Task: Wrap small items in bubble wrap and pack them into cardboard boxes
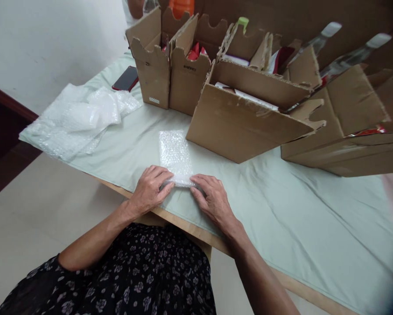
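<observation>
A flat piece of bubble wrap (176, 151) lies on the pale green cloth, its near edge folded or rolled into a thicker strip. My left hand (152, 186) grips the left end of that strip between thumb and fingers. At the right end, my right hand (211, 197) pinches it the same way. Whether anything is inside the fold I cannot tell. More bubble wrap (81, 118) lies in a loose heap at the table's left end.
Several open cardboard boxes (242, 127) stand along the back and right, holding packets and bottles (357, 54). A dark phone (125, 78) lies behind the heap. The cloth-covered table's wooden front edge (183, 225) runs close to my body.
</observation>
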The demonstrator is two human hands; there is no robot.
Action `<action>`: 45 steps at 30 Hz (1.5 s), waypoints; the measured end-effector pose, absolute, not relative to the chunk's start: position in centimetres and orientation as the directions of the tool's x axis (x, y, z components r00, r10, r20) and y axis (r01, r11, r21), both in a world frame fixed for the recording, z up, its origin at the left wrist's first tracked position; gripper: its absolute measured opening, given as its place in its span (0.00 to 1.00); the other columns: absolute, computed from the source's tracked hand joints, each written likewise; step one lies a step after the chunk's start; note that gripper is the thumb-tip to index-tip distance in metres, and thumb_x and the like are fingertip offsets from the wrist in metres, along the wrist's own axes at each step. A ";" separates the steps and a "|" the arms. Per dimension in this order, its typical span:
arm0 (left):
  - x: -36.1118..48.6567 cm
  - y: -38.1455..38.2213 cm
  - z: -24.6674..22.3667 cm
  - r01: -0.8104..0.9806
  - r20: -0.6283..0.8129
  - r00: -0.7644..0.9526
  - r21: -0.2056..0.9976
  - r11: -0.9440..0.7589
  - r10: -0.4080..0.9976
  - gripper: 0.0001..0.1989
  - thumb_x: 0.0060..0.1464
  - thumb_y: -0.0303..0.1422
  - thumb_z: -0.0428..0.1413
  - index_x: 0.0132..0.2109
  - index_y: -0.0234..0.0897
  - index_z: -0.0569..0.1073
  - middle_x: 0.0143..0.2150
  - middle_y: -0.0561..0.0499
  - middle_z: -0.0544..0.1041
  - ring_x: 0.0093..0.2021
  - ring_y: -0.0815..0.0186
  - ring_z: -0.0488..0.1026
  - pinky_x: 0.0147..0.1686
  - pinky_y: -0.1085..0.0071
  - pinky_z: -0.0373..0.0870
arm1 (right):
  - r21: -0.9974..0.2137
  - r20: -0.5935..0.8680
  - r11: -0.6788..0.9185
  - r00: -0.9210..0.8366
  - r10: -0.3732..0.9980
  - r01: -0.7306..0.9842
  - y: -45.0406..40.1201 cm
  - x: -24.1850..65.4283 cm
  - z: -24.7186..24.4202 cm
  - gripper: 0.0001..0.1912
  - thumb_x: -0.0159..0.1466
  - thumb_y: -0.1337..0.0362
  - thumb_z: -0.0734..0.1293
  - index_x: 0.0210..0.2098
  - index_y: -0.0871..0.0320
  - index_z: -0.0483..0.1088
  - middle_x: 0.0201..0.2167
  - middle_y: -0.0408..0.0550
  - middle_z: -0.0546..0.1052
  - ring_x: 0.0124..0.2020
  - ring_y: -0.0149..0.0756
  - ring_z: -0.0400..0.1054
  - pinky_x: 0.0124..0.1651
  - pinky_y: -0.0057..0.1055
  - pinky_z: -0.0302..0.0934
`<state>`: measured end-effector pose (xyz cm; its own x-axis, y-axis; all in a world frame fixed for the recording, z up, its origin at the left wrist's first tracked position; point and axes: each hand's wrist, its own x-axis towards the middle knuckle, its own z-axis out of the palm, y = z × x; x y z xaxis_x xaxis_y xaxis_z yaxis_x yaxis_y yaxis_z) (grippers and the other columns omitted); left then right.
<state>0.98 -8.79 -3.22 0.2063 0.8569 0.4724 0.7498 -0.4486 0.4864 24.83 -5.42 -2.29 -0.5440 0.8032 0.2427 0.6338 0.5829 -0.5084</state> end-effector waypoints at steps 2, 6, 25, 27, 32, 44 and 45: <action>1.0 -8.7 -3.3 0.749 0.474 0.206 0.487 -0.450 0.856 0.08 0.67 0.32 0.56 0.49 0.35 0.77 0.45 0.44 0.80 0.46 0.56 0.74 0.47 0.56 0.74 | -0.515 0.240 0.579 -0.543 0.805 0.632 -5.3 24.9 -2.4 0.14 0.73 0.62 0.63 0.55 0.55 0.75 0.52 0.54 0.81 0.53 0.48 0.74 0.52 0.48 0.67; 1.0 -8.6 -3.3 0.750 0.485 0.199 0.484 -0.451 0.852 0.07 0.67 0.32 0.56 0.47 0.36 0.77 0.45 0.44 0.80 0.45 0.56 0.75 0.46 0.57 0.74 | -0.539 0.228 0.566 -0.539 0.811 0.624 -5.0 25.0 -2.6 0.14 0.73 0.61 0.63 0.54 0.53 0.76 0.52 0.53 0.81 0.53 0.48 0.74 0.54 0.48 0.67; 1.3 -8.0 -3.3 0.755 0.503 0.174 0.484 -0.443 0.846 0.06 0.66 0.32 0.56 0.45 0.35 0.78 0.41 0.45 0.81 0.42 0.57 0.74 0.43 0.58 0.74 | -0.589 0.280 0.550 -0.488 0.826 0.592 -4.8 25.0 -3.2 0.14 0.72 0.61 0.65 0.53 0.56 0.76 0.51 0.55 0.82 0.52 0.48 0.74 0.54 0.47 0.67; 1.3 -8.0 -3.3 0.754 0.500 0.171 0.488 -0.439 0.849 0.07 0.66 0.32 0.56 0.45 0.36 0.78 0.41 0.45 0.81 0.43 0.57 0.74 0.44 0.58 0.74 | -0.589 0.277 0.544 -0.483 0.831 0.597 -5.0 25.0 -3.2 0.14 0.72 0.61 0.65 0.54 0.55 0.76 0.51 0.54 0.82 0.53 0.48 0.74 0.54 0.48 0.67; 1.3 -8.0 -3.3 0.753 0.498 0.162 0.495 -0.433 0.852 0.07 0.66 0.32 0.56 0.45 0.37 0.78 0.42 0.45 0.81 0.43 0.57 0.74 0.44 0.57 0.74 | -0.595 0.278 0.535 -0.471 0.837 0.600 -5.2 25.0 -3.4 0.14 0.71 0.62 0.65 0.54 0.53 0.75 0.52 0.53 0.81 0.54 0.49 0.74 0.56 0.50 0.66; 1.3 -8.0 -3.6 0.754 0.486 0.153 0.505 -0.420 0.860 0.06 0.65 0.32 0.56 0.45 0.37 0.78 0.42 0.45 0.81 0.43 0.57 0.75 0.45 0.57 0.74 | -0.576 0.270 0.527 -0.463 0.844 0.625 -5.4 24.9 -3.8 0.15 0.71 0.62 0.64 0.55 0.53 0.76 0.53 0.54 0.81 0.54 0.49 0.73 0.55 0.51 0.66; 1.3 -8.0 -3.6 0.755 0.490 0.156 0.501 -0.423 0.858 0.06 0.66 0.32 0.56 0.45 0.37 0.78 0.42 0.45 0.81 0.43 0.57 0.75 0.45 0.57 0.74 | -0.577 0.272 0.527 -0.462 0.844 0.623 -5.4 24.8 -3.8 0.15 0.71 0.62 0.64 0.55 0.52 0.76 0.52 0.54 0.81 0.54 0.49 0.73 0.55 0.51 0.66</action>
